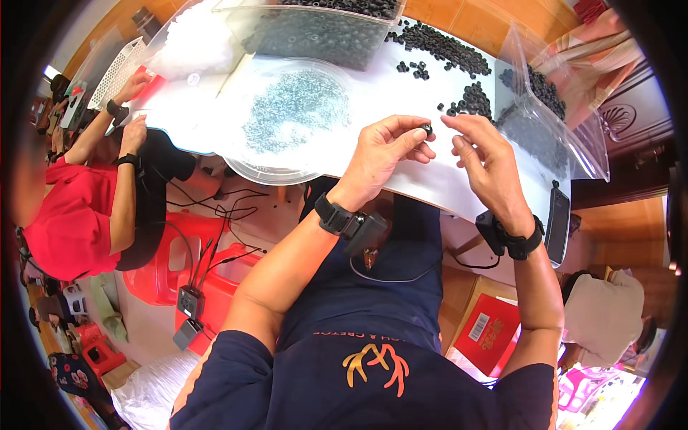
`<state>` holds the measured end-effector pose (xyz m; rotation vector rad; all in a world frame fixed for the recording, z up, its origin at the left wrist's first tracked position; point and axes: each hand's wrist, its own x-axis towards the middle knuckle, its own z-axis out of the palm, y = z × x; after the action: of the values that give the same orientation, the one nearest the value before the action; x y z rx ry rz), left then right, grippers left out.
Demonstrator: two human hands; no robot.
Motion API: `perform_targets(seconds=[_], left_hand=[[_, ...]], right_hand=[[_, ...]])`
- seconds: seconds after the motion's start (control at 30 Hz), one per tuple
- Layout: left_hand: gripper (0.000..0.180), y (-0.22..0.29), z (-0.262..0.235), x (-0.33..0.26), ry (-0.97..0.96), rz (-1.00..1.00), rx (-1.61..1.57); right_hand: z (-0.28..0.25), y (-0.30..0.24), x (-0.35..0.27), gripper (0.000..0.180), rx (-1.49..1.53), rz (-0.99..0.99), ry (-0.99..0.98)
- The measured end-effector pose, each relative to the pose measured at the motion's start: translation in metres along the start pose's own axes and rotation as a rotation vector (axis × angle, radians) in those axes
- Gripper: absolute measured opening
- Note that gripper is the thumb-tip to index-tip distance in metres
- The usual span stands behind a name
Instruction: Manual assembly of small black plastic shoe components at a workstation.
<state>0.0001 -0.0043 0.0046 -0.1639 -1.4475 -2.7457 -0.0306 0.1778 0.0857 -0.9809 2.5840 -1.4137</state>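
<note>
Left grip: the left hand (pixel 383 154) pinches a small black ring (pixel 426 130) between thumb and fingertips, above the near edge of the white worktop (pixel 401 93).
Right grip: the right hand (pixel 484 161) has its fingers loosely spread just beside the ring; whether they touch it cannot be told.
Near the hands: a loose pile of black rings (pixel 473 100) lies beyond them, near the right edge.
Left of the hands: a round clear dish (pixel 287 115) of small grey parts overhangs the near edge.
Far edge: a clear tub (pixel 315 32) of black rings.
Right edge: a clear bag (pixel 552 122) of black rings.
Left end: another person's hands (pixel 132 107).
</note>
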Motion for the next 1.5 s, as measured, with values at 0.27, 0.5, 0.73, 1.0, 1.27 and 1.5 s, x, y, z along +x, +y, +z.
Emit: perform_targets(seconds=[0.27, 0.5, 0.73, 1.0, 1.27, 1.5], left_hand=[[0.023, -0.007, -0.009, 0.000, -0.041, -0.008, 0.040], [0.022, -0.005, -0.008, 0.003, -0.115, -0.049, 0.065], [0.022, -0.005, -0.009, 0.005, -0.121, -0.048, 0.041], [0.023, -0.006, -0.010, 0.005, -0.122, -0.041, 0.006], [0.025, -0.003, -0.008, 0.002, -0.060, 0.048, 0.014], [0.025, -0.003, -0.009, 0.005, -0.109, 0.051, 0.000]], right_hand=[[0.015, 0.005, -0.003, 0.028, -0.216, -0.145, -0.055], [-0.012, 0.031, 0.032, 0.020, 0.038, 0.239, -0.027], [-0.018, 0.074, 0.080, 0.018, -0.473, 0.071, -0.056], [0.001, 0.080, 0.092, 0.016, -0.684, 0.011, -0.139], [-0.007, 0.045, 0.055, 0.026, 0.221, 0.306, -0.150], [0.012, 0.043, 0.035, 0.027, 0.448, 0.356, -0.051]])
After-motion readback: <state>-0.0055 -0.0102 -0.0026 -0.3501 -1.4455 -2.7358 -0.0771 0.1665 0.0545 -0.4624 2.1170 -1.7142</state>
